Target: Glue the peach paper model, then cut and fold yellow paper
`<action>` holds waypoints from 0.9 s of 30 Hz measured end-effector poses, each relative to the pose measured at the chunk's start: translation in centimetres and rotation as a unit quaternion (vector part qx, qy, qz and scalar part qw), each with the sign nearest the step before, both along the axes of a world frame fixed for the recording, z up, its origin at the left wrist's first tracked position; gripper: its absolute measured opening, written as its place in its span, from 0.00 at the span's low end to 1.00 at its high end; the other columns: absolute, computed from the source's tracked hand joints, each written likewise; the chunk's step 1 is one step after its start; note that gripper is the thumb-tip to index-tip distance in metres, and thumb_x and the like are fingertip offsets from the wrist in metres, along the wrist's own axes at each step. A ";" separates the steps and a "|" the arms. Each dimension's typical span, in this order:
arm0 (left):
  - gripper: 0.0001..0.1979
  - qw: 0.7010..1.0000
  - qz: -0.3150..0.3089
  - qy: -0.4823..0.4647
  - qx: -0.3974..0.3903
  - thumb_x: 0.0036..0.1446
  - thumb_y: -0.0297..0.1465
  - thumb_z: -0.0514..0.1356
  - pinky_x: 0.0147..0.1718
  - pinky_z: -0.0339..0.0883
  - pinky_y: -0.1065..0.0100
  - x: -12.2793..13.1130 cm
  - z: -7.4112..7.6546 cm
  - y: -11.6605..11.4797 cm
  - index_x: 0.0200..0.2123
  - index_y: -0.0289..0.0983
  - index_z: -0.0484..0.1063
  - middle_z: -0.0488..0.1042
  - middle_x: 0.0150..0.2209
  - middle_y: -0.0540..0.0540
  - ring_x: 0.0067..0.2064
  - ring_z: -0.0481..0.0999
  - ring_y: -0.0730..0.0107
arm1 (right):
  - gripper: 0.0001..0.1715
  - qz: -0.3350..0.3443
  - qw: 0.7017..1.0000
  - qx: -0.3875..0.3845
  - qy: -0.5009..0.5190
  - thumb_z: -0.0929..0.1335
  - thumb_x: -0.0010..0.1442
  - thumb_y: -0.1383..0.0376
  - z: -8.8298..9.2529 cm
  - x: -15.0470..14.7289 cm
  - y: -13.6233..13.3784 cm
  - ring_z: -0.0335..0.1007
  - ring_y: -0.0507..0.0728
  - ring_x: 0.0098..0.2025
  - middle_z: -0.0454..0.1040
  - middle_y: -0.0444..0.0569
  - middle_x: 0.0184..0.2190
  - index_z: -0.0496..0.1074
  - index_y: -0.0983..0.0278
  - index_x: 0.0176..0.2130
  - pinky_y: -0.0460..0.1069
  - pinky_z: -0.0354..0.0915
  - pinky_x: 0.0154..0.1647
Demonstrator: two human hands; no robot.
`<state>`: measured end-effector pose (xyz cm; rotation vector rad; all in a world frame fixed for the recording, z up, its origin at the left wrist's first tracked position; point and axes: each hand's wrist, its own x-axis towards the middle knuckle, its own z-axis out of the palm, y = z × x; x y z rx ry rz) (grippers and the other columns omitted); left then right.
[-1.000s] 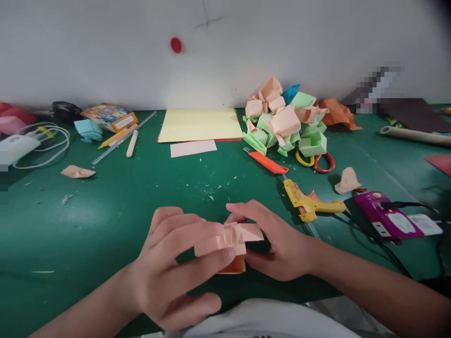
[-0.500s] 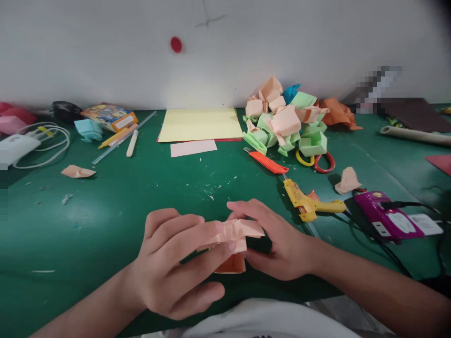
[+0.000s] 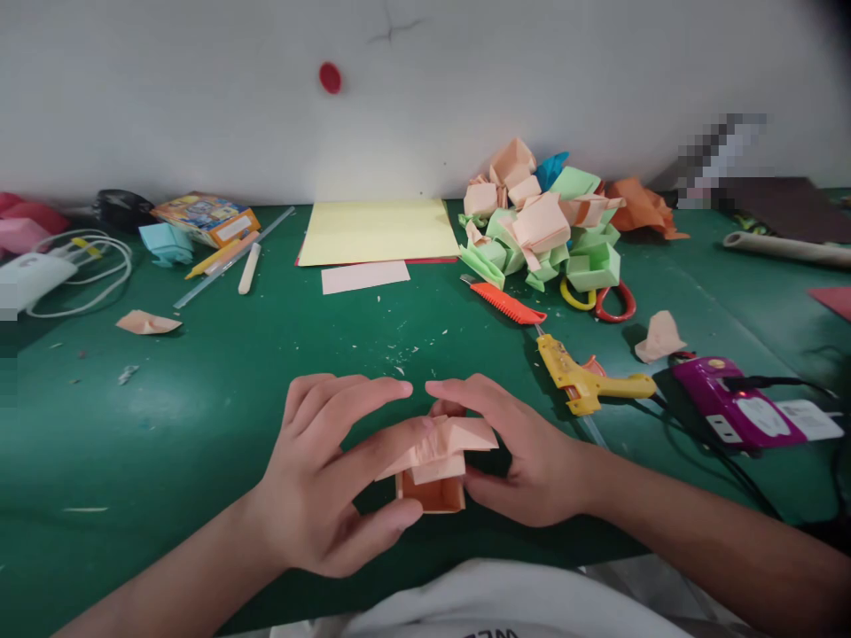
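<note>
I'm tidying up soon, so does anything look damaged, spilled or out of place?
Mainly, white flecks litter the green table, like unswept scraps. The wall also bears a dark, branching mark that resembles a crack.

I had the box [image 3: 447,495] between my left hand [image 3: 332,483] and my right hand [image 3: 522,456]. It was pale peach paper, squarish, with its hollow side toward me and the inner walls showing a deeper orange. Over it sat a folded top [image 3: 458,440] in the same peach, wrinkled in the middle, one flat end jutting past the box on the right and a narrower one slanting down on the left. One left finger lay on the wrinkled part, my left thumb at the box's lower left corner, my right thumb at its right side. I couldn't tell whether top and box were one sheet.
</note>
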<state>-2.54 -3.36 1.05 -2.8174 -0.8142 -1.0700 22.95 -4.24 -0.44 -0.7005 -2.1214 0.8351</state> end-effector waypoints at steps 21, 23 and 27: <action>0.16 0.994 -0.036 0.022 0.099 0.64 0.38 0.56 0.45 0.65 0.54 0.5 0.1 -0.7 0.49 0.41 0.79 0.78 0.48 0.43 0.48 0.74 0.58 | 0.50 -0.002 1.000 -0.028 0.011 0.69 0.55 0.76 -0.5 0.1 0.1 0.70 0.60 0.49 0.73 0.53 0.51 0.51 0.57 0.71 0.58 0.68 0.51; 0.15 0.996 -0.027 0.018 0.085 0.64 0.37 0.56 0.45 0.65 0.53 0.6 0.2 -0.7 0.48 0.41 0.78 0.78 0.47 0.43 0.49 0.73 0.58 | 0.49 -0.007 0.999 -0.033 0.012 0.69 0.56 0.75 -0.5 0.1 0.1 0.70 0.60 0.48 0.73 0.53 0.50 0.51 0.57 0.70 0.58 0.68 0.51; 0.15 0.997 -0.031 0.010 0.075 0.63 0.34 0.56 0.45 0.65 0.53 0.6 0.4 -0.8 0.50 0.41 0.78 0.78 0.47 0.43 0.48 0.73 0.59 | 0.48 -0.008 0.999 -0.035 0.008 0.69 0.57 0.74 -0.5 0.1 0.1 0.70 0.60 0.48 0.73 0.52 0.49 0.51 0.56 0.71 0.59 0.68 0.50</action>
